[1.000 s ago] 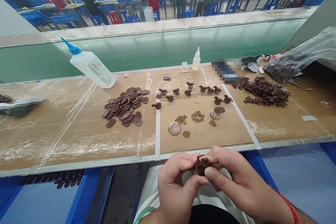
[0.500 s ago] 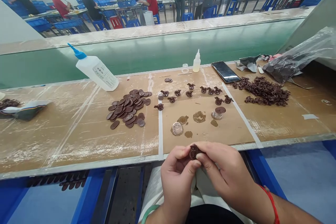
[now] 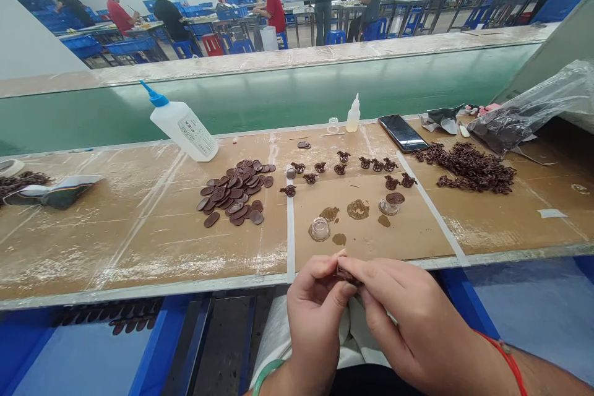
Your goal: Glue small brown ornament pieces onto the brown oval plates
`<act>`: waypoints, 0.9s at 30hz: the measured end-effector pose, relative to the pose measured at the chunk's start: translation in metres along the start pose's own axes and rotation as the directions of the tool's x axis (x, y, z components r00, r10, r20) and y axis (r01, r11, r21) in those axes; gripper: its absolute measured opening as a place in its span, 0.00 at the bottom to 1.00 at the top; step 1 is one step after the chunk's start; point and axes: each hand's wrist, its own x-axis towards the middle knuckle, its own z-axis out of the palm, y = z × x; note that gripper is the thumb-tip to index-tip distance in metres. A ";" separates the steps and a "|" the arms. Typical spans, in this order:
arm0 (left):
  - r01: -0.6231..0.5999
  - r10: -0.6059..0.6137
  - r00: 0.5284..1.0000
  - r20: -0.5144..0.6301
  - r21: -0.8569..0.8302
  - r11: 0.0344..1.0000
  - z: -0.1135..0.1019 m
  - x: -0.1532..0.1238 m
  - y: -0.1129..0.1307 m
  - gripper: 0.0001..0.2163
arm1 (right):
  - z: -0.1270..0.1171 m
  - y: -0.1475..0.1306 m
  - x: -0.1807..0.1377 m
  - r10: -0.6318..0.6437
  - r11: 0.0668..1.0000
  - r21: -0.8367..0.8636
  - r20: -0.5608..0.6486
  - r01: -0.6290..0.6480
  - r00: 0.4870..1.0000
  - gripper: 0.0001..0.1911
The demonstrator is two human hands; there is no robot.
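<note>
Over my lap, at the table's front edge, my left hand [image 3: 314, 312] pinches a small dark brown figurine [image 3: 346, 276] between thumb and fingers. My right hand [image 3: 413, 315] is closed on the same piece from the other side, its fingers covering most of it. Beyond my hands stand several brown animal figurines [image 3: 340, 169], horse-like, on small bases. A clear round cup [image 3: 320, 229] sits among wet-looking stains on the cardboard. Farther right, a brown oval disc [image 3: 395, 198] lies on top of another clear cup [image 3: 388, 208].
Brown oval discs [image 3: 234, 192] are heaped left of centre; tangled brown pieces [image 3: 480, 167] are piled right. A large glue bottle [image 3: 184, 130], a small dropper bottle [image 3: 353, 116] and a phone [image 3: 403, 133] stand or lie farther back. Blue trays [image 3: 88, 352] flank my lap. People work at far tables.
My right fingers have shifted over the top of the figurine, which is now more covered. Both hands remain at the table edge. The camera view has turned slightly left.
</note>
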 end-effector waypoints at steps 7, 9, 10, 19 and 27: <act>-0.085 0.085 0.996 0.019 -0.023 0.996 0.002 -0.003 0.002 0.10 | -0.009 0.003 0.005 -0.043 0.999 -0.012 -0.007 0.043 0.999 0.16; -0.097 0.098 0.995 0.024 -0.033 0.995 0.004 -0.003 0.003 0.12 | -0.009 0.006 0.006 -0.046 0.999 -0.017 -0.014 0.046 0.999 0.17; -0.103 0.104 0.994 0.030 -0.038 0.994 0.005 -0.004 0.004 0.12 | -0.009 0.007 0.006 -0.049 0.999 -0.023 -0.017 0.048 0.999 0.17; -0.153 0.158 0.985 0.077 -0.067 0.986 0.010 -0.006 0.009 0.10 | -0.014 0.008 0.008 -0.073 0.993 -0.099 -0.076 0.065 0.994 0.15; -0.133 0.141 0.987 0.071 -0.108 0.985 0.012 -0.005 0.008 0.10 | -0.009 0.011 0.011 -0.127 0.991 -0.036 -0.065 0.125 0.990 0.13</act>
